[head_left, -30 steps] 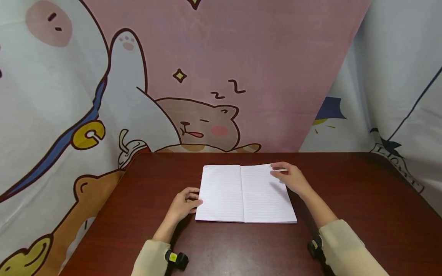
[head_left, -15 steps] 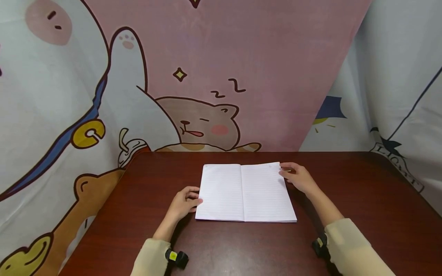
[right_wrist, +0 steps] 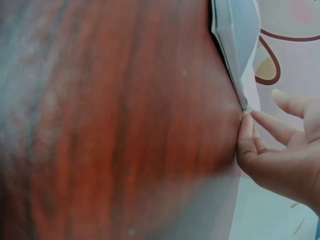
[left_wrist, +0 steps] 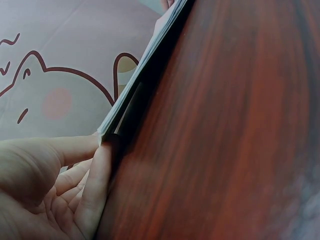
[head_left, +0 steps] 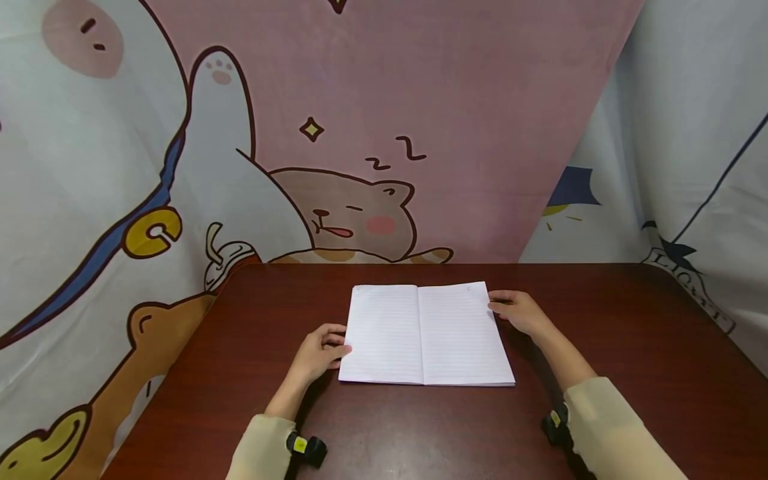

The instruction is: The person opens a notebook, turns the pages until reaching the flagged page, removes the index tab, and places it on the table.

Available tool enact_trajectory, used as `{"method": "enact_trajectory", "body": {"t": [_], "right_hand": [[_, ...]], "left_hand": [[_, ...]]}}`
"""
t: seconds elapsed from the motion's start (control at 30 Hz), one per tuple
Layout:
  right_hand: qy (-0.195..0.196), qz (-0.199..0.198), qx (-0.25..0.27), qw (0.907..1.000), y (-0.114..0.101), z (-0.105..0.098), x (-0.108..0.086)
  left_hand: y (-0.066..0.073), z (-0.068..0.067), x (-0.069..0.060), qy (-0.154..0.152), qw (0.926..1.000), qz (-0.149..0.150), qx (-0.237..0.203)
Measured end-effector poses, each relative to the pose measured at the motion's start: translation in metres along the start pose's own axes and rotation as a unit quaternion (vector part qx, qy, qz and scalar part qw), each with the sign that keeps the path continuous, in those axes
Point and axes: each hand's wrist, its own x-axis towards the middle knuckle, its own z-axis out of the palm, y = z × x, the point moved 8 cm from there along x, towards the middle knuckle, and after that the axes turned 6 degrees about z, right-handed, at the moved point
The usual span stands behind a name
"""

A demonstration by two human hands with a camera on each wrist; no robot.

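Since one second ago the person's bare right hand (head_left: pixel 519 313) has moved outward, toward 3 o'clock, from over the right page to the outer edge of the white, ruled paper notebook (head_left: pixel 390 337), uncovering the page's 2 o'clock corner. Meanwhile the bare left hand (head_left: pixel 317 353) has stayed at the opposite edge.

Spread at its centre fold, the notebook lies a little toward 12 o'clock of the middle of the glossy, reddish-brown wooden desk (head_left: pixel 624 347), between the hands. From its fold, the left hand is just below 9 o'clock and the right hand between 2 and 3 o'clock. Each grip is narrowed to a pinch: the left has the notebook's edge between thumb and finger, and the right has its edge at the fingertips.

Both forearms come in from 6 o'clock, in a pale cream fabric left sleeve (head_left: pixel 262 448) and a matching right sleeve (head_left: pixel 618 423). Beyond the desk, at 12 o'clock, hangs a pink and white cloth (head_left: pixel 480 113) printed with a sleeping brown cartoon bear (head_left: pixel 378 213).
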Motion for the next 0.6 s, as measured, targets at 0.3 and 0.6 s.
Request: {"method": "enact_trajectory", "body": {"t": [0.3,0.6], "right_hand": [[0.002,0.008,-0.001,1.0000,0.0016,0.0007,0.0012],[0.001,0.009,0.001,1.0000,0.0005,0.0002,-0.0020]], "left_hand": [[0.0045,0.0000,-0.0029,0.006,1.0000,0.000,0.001],[-0.0003,-0.0001,0.0003,0.013,0.9999,-0.003,-0.001]]}}
